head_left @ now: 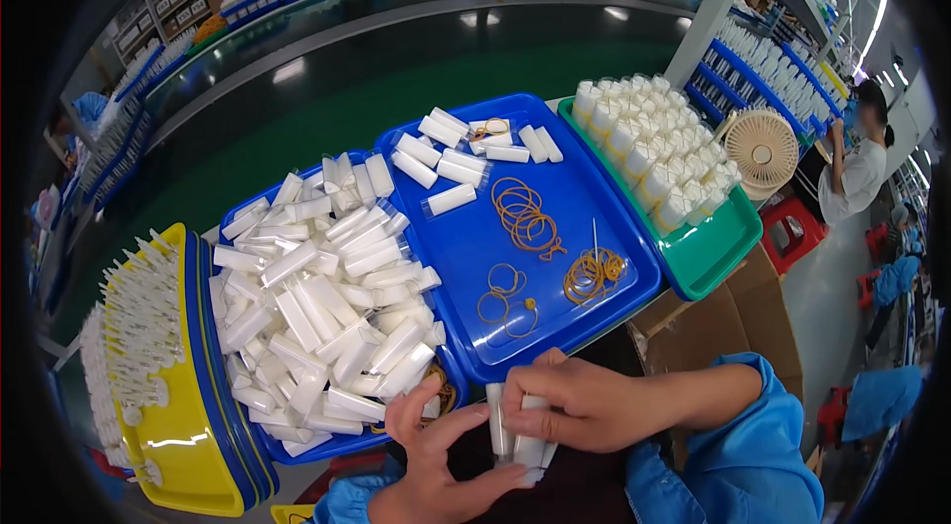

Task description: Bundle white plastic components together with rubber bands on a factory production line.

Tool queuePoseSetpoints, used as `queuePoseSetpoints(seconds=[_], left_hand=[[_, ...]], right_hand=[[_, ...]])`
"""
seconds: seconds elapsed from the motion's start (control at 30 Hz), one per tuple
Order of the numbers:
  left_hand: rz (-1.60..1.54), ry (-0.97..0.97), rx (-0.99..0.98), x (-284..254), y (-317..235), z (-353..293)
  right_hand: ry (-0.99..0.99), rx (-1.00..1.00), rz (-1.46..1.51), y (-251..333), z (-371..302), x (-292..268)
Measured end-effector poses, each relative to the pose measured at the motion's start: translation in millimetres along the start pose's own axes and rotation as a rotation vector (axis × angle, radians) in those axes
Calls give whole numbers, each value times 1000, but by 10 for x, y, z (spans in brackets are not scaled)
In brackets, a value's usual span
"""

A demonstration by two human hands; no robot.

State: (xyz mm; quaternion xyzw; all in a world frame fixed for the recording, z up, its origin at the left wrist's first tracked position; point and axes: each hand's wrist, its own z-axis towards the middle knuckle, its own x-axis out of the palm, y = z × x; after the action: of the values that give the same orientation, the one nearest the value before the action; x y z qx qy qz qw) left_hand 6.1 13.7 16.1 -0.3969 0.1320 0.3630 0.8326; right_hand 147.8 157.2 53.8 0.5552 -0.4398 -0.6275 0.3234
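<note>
2 hands (436, 460) (575, 405), 2+ wht tubes (500, 427)

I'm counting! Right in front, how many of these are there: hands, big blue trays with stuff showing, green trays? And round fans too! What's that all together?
Hands: 2 (left hand, right hand)
Blue trays: 2 (tube tray, rubber-band tray)
Green tray: 1
Round fan: 1
Total: 6

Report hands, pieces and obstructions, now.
Right hand gripping white cylinders. Left hand open, thumb at their lower ends. Blue tray just beyond. No obstruction seen.
</note>
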Motion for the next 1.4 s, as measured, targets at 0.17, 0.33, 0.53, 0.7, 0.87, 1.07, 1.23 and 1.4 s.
queuePoseSetpoints(seconds=[0.17, 0.33, 0.53, 0.7, 0.87, 1.07, 1.23, 1.4], left_hand=[[-232, 64, -135, -5, 18, -194], [-1248, 530, -506, 5, 66, -115], [-1045, 535, -676, -26, 10, -53], [-1114, 412, -461, 47, -32, -112], [-1173, 416, -593, 37, -19, -122], [-847, 372, -677, -24, -79, 31], [-649, 258, -674, 48, -87, 34], [-651, 187, -593, 96, -72, 51]], right_hand=[[-23, -260, -189, 86, -125, 64], [-100, -660, -377, 264, -102, 272], [-62, -358, -400, -6, 162, -225], [-611, 67, -587, -860, 477, -910], [-481, 360, -906, -1043, 516, -979], [-564, 334, -749, -728, 399, -994], [-585, 258, -554, -404, 317, -959], [-592, 121, -484, -474, 325, -964]])
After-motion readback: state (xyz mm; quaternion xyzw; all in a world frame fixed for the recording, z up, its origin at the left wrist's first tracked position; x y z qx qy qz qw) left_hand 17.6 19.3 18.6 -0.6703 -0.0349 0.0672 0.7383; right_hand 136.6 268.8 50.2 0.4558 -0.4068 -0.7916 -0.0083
